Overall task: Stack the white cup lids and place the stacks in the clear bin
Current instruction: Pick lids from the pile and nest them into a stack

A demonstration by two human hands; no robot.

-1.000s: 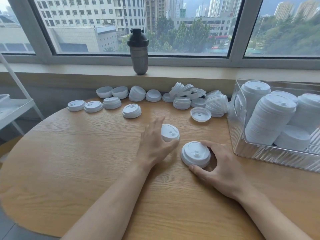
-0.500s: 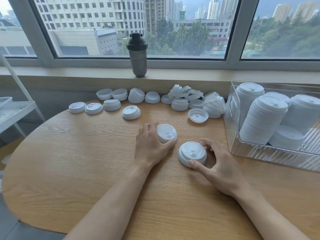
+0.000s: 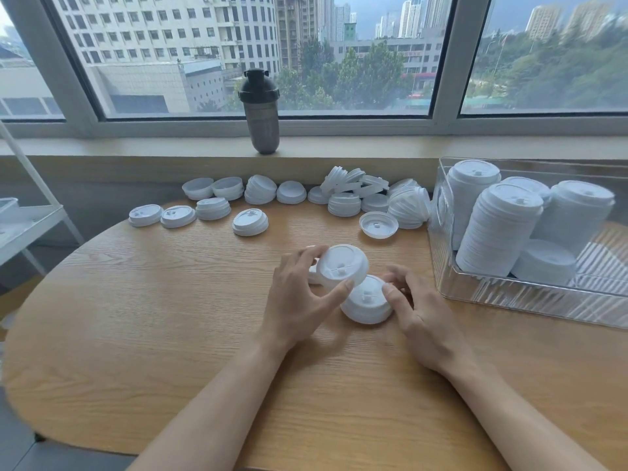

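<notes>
The left hand (image 3: 299,300) pinches a small stack of white lids (image 3: 343,268) between thumb and fingers, tilted and raised just off the bench (image 3: 136,334), with its lower edge over the rim of a second lid stack (image 3: 365,302) that sits flat on the wood. The right hand (image 3: 421,317) curls round that second stack from its 3 o'clock side, thumb on the top and fingers behind the wall. The two hands are close together but not touching. From them, the clear bin (image 3: 509,297) stands at 3 o'clock, near the right hand, its near wall running along the bench's right part; inside it tall lid stacks (image 3: 499,229) lean against one another, and one low stack lies at the front. At 12 o'clock an upturned lid (image 3: 378,225) lies alone, and beyond it a heap of loose lids (image 3: 367,195) crowds the bench's far edge against the wall below the window sill (image 3: 136,147). At 11 o'clock a single short stack (image 3: 250,222) sits apart, with a row of three more (image 3: 178,214) farther left near the curved edge. From 6 to 9 o'clock the wood is bare out to the rounded near and left edges. A dark shaker bottle (image 3: 260,112) stands upright on the sill, and a white shelf unit (image 3: 27,222) stands off the bench's left side.
</notes>
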